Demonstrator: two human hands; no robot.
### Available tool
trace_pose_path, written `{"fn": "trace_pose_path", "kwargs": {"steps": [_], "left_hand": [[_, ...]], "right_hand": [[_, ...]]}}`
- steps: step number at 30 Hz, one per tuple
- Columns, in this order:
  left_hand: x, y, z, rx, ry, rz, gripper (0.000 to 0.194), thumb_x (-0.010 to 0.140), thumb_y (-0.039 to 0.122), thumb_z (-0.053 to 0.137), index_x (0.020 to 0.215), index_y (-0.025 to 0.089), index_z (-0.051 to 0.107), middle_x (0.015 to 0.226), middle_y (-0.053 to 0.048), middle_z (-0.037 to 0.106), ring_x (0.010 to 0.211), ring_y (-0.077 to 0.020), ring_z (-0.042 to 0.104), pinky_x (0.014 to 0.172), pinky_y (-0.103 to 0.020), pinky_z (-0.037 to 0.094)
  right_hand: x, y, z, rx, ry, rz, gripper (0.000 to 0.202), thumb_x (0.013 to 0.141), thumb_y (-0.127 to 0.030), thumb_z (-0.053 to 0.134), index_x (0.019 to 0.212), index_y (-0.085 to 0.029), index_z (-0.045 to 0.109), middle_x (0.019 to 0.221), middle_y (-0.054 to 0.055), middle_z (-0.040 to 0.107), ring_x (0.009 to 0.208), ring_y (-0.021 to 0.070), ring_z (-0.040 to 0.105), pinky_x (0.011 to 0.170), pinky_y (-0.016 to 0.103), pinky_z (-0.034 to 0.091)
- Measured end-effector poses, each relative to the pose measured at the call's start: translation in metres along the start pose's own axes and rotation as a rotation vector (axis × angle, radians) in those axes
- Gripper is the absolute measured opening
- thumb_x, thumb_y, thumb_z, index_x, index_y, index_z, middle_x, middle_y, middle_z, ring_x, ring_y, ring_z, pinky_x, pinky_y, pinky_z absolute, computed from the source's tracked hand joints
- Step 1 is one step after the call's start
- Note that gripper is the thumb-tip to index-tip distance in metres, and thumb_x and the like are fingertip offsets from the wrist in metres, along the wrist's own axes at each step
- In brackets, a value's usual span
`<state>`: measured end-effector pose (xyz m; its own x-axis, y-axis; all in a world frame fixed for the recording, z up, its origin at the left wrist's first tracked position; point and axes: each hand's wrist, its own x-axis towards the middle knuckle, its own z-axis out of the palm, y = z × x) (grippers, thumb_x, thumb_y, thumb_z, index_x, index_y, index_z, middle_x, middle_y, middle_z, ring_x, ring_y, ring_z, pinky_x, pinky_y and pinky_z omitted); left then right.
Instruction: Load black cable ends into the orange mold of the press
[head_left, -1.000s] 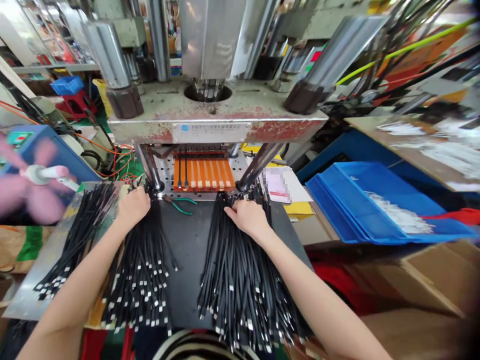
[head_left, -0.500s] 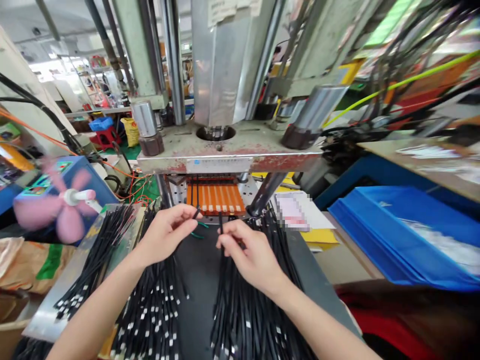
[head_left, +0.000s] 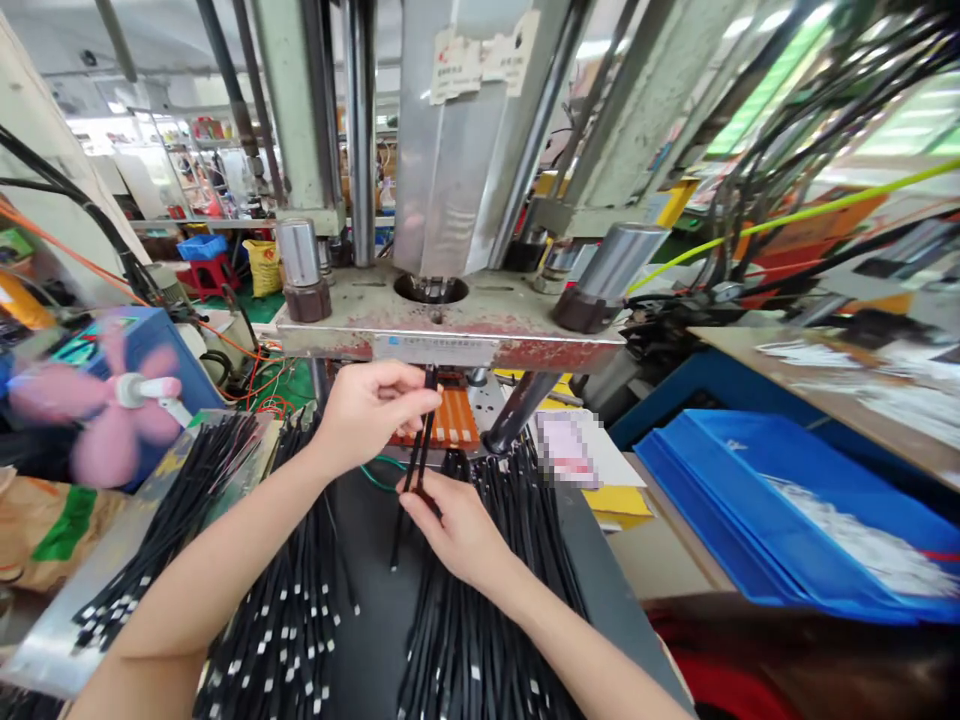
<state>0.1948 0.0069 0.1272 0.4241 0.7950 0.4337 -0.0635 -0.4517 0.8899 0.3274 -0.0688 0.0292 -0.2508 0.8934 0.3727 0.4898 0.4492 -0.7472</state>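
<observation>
1. The left hand (head_left: 379, 412) pinches the thin, flat black cables (head_left: 425, 440) near their upper ends, thumb and index fingers closed on them.
2. The right hand (head_left: 451, 525), at about 5 o'clock from the left, has its fingers closed around the same cables lower down; one silver-tipped end hangs below, towards 7 o'clock.
3. The cables slant between the two hands, above the black surface (head_left: 367, 640) and partly in front of the ribbed orange mould plate (head_left: 456, 418), which lies at 12 o'clock from the right hand.
4. Green-handled pliers (head_left: 377, 478) lie near the right hand at 10 o'clock, partly hidden.
5. A thick bundle of black cables (head_left: 495, 620) spreads at 5 o'clock from the right hand; a silver-tipped bundle (head_left: 281, 610) lies at 8 o'clock.
6. The worn metal press (head_left: 442, 340) stands at 12 o'clock, a blurred pink fan (head_left: 120, 400) at 10 o'clock, and blue plastic trays (head_left: 705, 500) at 3 o'clock.
</observation>
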Motion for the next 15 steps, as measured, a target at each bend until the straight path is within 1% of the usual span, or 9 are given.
{"fn": "trace_pose_path", "kwargs": {"steps": [3,6,7,8,10,11,12,13,15], "left_hand": [[0.019,0.004,-0.001,0.113,0.062,0.245,0.014,0.077,0.027,0.068,0.072,0.015,0.064,0.069,0.000,0.061,0.051,-0.0078,0.057,0.050,-0.020,0.047],[0.027,0.003,-0.001,0.271,0.012,0.459,0.007,0.079,0.024,0.066,0.078,0.016,0.067,0.075,-0.001,0.063,0.065,-0.0105,0.059,0.059,-0.022,0.048],[0.026,-0.002,-0.001,0.308,0.012,0.480,0.009,0.079,0.024,0.066,0.084,0.017,0.067,0.080,-0.002,0.063,0.068,-0.0107,0.059,0.059,-0.022,0.048],[0.023,-0.011,-0.002,0.343,0.031,0.462,0.015,0.079,0.025,0.066,0.092,0.018,0.065,0.085,-0.003,0.063,0.068,-0.0103,0.059,0.058,-0.021,0.047],[0.012,-0.036,-0.007,0.449,0.076,0.338,0.027,0.079,0.026,0.065,0.104,0.018,0.059,0.089,-0.003,0.061,0.064,-0.0093,0.058,0.055,-0.020,0.047],[0.006,-0.052,-0.010,0.542,0.055,0.277,0.026,0.081,0.026,0.063,0.105,0.018,0.057,0.086,-0.002,0.061,0.064,-0.0099,0.059,0.057,-0.022,0.048],[-0.001,-0.068,-0.014,0.655,-0.026,0.244,0.021,0.083,0.024,0.060,0.103,0.018,0.058,0.086,-0.002,0.063,0.069,-0.0120,0.061,0.064,-0.025,0.051],[-0.007,-0.083,-0.018,0.768,-0.151,0.245,0.018,0.085,0.023,0.056,0.103,0.018,0.059,0.091,-0.004,0.065,0.080,-0.0149,0.063,0.074,-0.029,0.052],[-0.019,-0.106,-0.025,0.969,-0.393,0.304,0.025,0.089,0.019,0.050,0.112,0.020,0.058,0.113,-0.008,0.065,0.107,-0.0199,0.060,0.095,-0.039,0.045]], "right_hand": [[0.020,0.026,0.001,-0.047,0.044,0.052,0.014,0.088,-0.028,0.051,0.084,-0.021,0.063,0.071,0.001,0.064,0.063,0.0161,0.058,0.063,0.026,0.043],[0.058,0.052,-0.009,-0.115,0.208,0.121,0.022,0.084,-0.035,0.055,0.072,-0.018,0.063,0.057,-0.001,0.059,0.053,0.0147,0.053,0.055,0.024,0.039],[0.071,0.059,-0.013,-0.134,0.248,0.142,0.024,0.084,-0.035,0.055,0.069,-0.017,0.063,0.055,-0.001,0.058,0.053,0.0144,0.053,0.054,0.024,0.038],[0.084,0.066,-0.017,-0.148,0.270,0.160,0.025,0.084,-0.034,0.054,0.068,-0.017,0.063,0.055,-0.001,0.059,0.053,0.0141,0.053,0.054,0.023,0.038],[0.104,0.075,-0.023,-0.150,0.266,0.191,0.024,0.084,-0.031,0.053,0.068,-0.016,0.063,0.058,0.000,0.062,0.055,0.0138,0.056,0.055,0.022,0.040],[0.111,0.078,-0.024,-0.144,0.252,0.204,0.024,0.084,-0.030,0.053,0.068,-0.016,0.064,0.058,0.000,0.063,0.056,0.0135,0.058,0.055,0.021,0.040],[0.117,0.079,-0.024,-0.144,0.243,0.214,0.023,0.084,-0.028,0.053,0.068,-0.016,0.064,0.058,0.000,0.064,0.056,0.0133,0.059,0.056,0.021,0.041],[0.120,0.081,-0.024,-0.152,0.240,0.222,0.022,0.083,-0.027,0.054,0.067,-0.016,0.065,0.057,0.000,0.064,0.056,0.0133,0.060,0.057,0.020,0.041],[0.124,0.081,-0.021,-0.181,0.226,0.242,0.020,0.082,-0.025,0.057,0.067,-0.017,0.066,0.056,0.000,0.064,0.058,0.0140,0.062,0.060,0.021,0.042]]}}
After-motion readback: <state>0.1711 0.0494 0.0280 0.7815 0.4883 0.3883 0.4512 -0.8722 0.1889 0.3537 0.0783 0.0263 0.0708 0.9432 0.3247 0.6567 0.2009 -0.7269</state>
